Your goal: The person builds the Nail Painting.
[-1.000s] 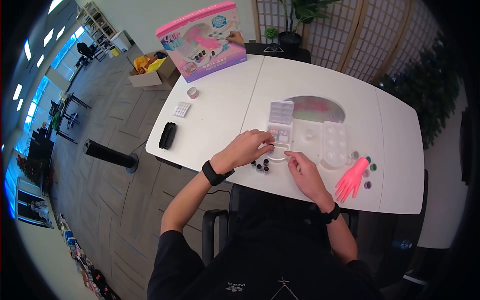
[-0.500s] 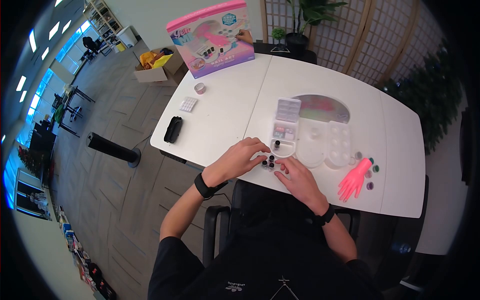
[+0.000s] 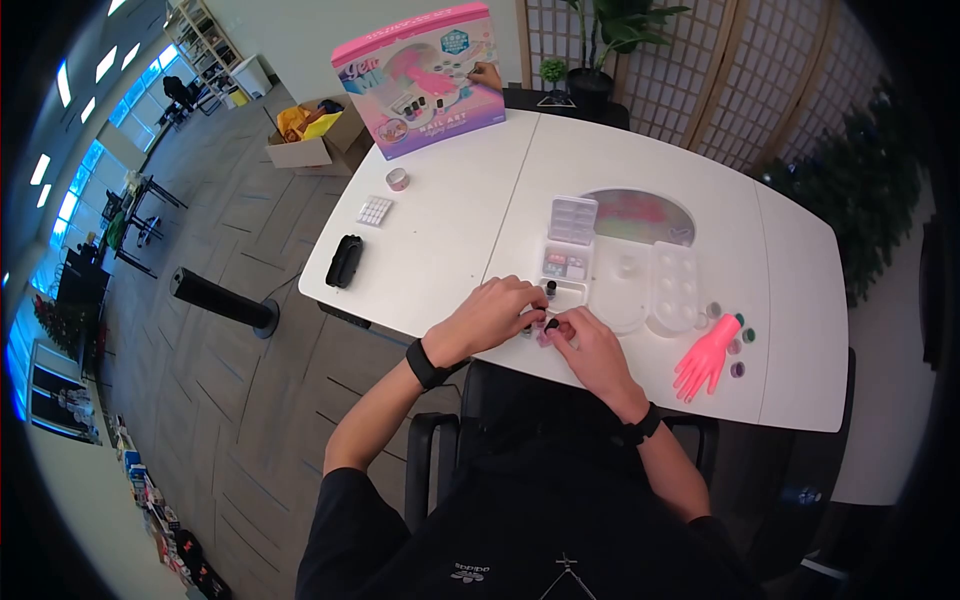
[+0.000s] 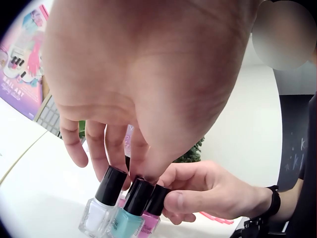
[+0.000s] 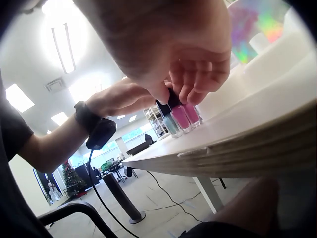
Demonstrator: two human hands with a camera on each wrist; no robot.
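Small nail polish bottles with black caps stand near the table's front edge: in the left wrist view a white one (image 4: 95,216), a teal one (image 4: 127,223) and a pink one (image 4: 150,223). My right hand (image 3: 600,362) pinches the pink bottle's cap (image 4: 157,199) between thumb and fingers. At its left, my left hand (image 3: 490,315) has thumb and index fingertips closed at a black cap behind the teal bottle; that bottle is mostly hidden. Another black-capped bottle (image 3: 551,288) stands in the front compartment of the white tray (image 3: 622,310).
A pink model hand (image 3: 706,357) lies at the right beside small round pots (image 3: 737,369). At the left are a black case (image 3: 345,261), a pad of white pieces (image 3: 375,211) and a round container (image 3: 398,179). A printed box (image 3: 425,85) stands at the back left.
My left hand has moved from the tray to the bottles at the front edge, and a bottle now stands in the tray. My right hand has come in and pinches a cap.
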